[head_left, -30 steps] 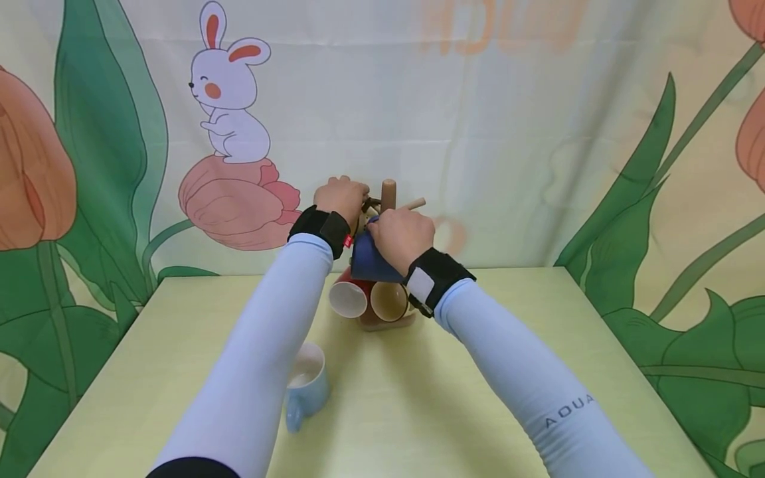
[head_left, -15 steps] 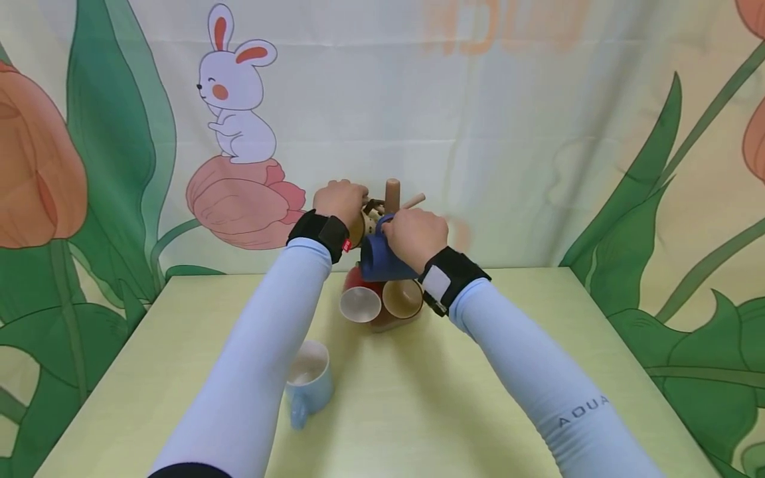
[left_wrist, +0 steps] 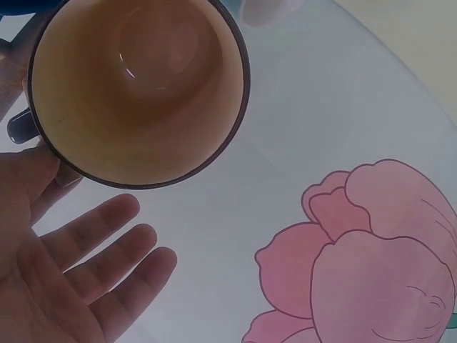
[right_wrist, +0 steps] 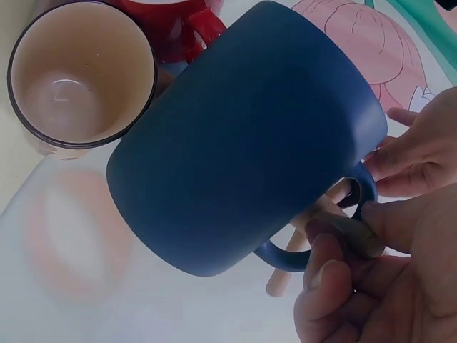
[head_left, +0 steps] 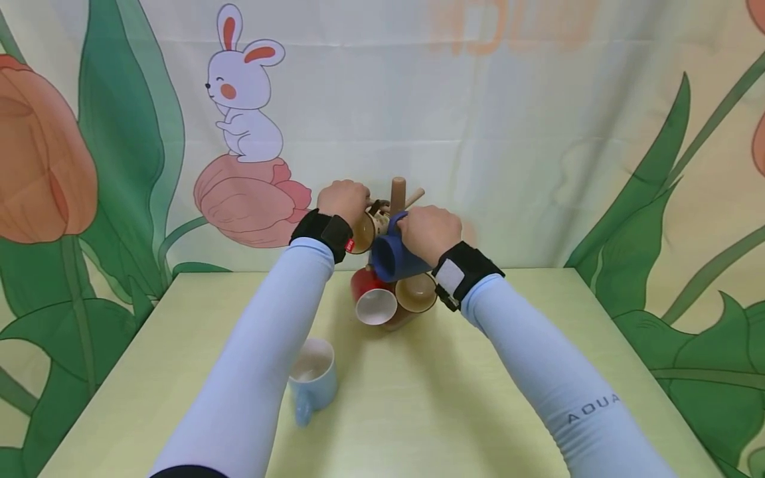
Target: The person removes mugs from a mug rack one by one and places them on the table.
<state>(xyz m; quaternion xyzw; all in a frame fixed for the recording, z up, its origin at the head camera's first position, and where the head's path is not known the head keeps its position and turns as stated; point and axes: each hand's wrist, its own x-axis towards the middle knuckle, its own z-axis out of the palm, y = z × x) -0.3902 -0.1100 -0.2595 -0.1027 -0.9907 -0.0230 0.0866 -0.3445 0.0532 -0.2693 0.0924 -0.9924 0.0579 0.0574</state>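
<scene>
A wooden mug tree (head_left: 398, 190) stands at the back of the yellow-green table (head_left: 478, 398). My right hand (head_left: 414, 222) pinches the handle of a dark blue mug (head_left: 392, 260) and holds it tilted against the tree's upper pegs. In the right wrist view the blue mug (right_wrist: 243, 136) fills the frame, my right hand (right_wrist: 350, 232) curls round its handle, and a wooden peg (right_wrist: 282, 280) shows behind. My left hand (head_left: 344, 198) rests by a tan-lined mug (head_left: 362, 232) hanging on the left side. In the left wrist view its fingers (left_wrist: 107, 264) lie straight under that mug (left_wrist: 136, 86).
A red mug (head_left: 372, 299) with a white inside and a brown mug (head_left: 417, 293) hang low on the tree. A light blue mug (head_left: 313, 376) stands on the table under my left forearm. A printed rabbit-and-tulip cloth (head_left: 245, 99) closes off the back and sides.
My right hand has carried the blue mug a little to the right and closer to the tree's post. The left hand has stayed by the tan-lined mug.
</scene>
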